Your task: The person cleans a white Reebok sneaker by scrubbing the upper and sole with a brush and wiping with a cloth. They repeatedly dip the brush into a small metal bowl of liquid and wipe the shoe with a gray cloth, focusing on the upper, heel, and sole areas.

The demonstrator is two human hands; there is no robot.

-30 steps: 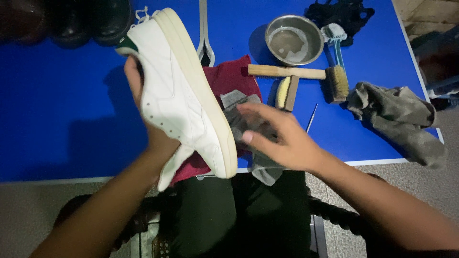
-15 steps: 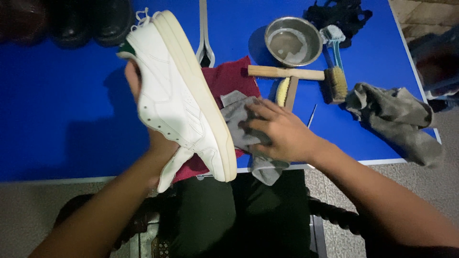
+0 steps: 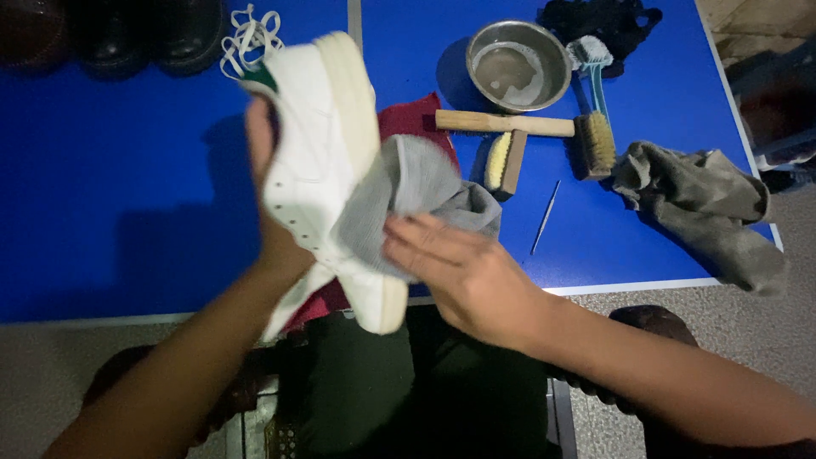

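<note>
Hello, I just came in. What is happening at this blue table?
A person is holding a white sneaker up over the blue table with the left hand. The right hand presses a grey cloth against the shoe's side and sole edge. On the table lie a red cloth, a metal bowl with some liquid, two wooden brushes, a thin metal pick and a crumpled grey rag.
</note>
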